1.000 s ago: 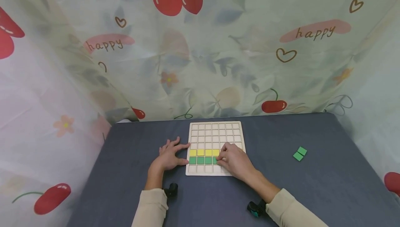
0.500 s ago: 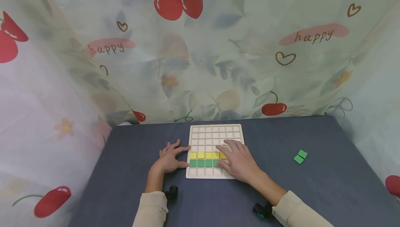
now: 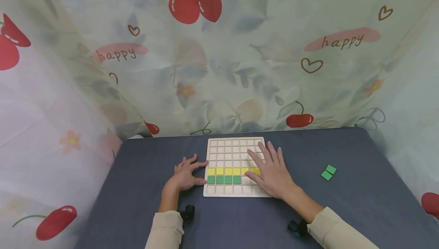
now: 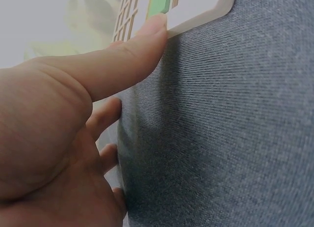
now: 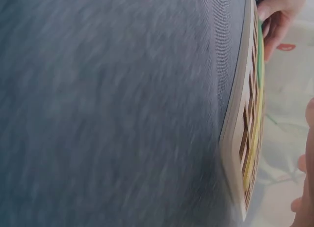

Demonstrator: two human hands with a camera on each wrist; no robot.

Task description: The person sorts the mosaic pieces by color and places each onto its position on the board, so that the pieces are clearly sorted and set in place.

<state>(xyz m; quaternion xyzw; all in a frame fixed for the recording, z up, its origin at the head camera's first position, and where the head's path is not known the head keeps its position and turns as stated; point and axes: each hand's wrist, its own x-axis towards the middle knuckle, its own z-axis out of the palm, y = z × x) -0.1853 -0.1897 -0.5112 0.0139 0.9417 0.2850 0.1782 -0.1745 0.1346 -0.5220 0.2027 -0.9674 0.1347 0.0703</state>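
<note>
A pale wooden grid board (image 3: 224, 153) lies flat on the table. One row holds yellow square tiles (image 3: 228, 171); the row below it has green tiles (image 3: 224, 180) in its left part. My left hand (image 3: 184, 175) steadies the board's left edge with thumb and index finger, the other fingers spread on the cloth. In the left wrist view the thumb (image 4: 130, 57) presses the board's side beside a green tile (image 4: 159, 2). Fingers spread and holding nothing, my right hand (image 3: 274, 174) is over the board's right side, hiding part of it.
Two loose green tiles (image 3: 327, 175) lie on the dark table cloth (image 3: 356, 199), to the right of the board. A patterned curtain (image 3: 223, 73) hangs behind the table and along both sides. Each wrist wears a small black camera (image 3: 188, 212).
My right hand has spread its fingers and drawn off to the right, uncovering the fourth green tile and more yellow ones. The left hand stays at the board's edge.
</note>
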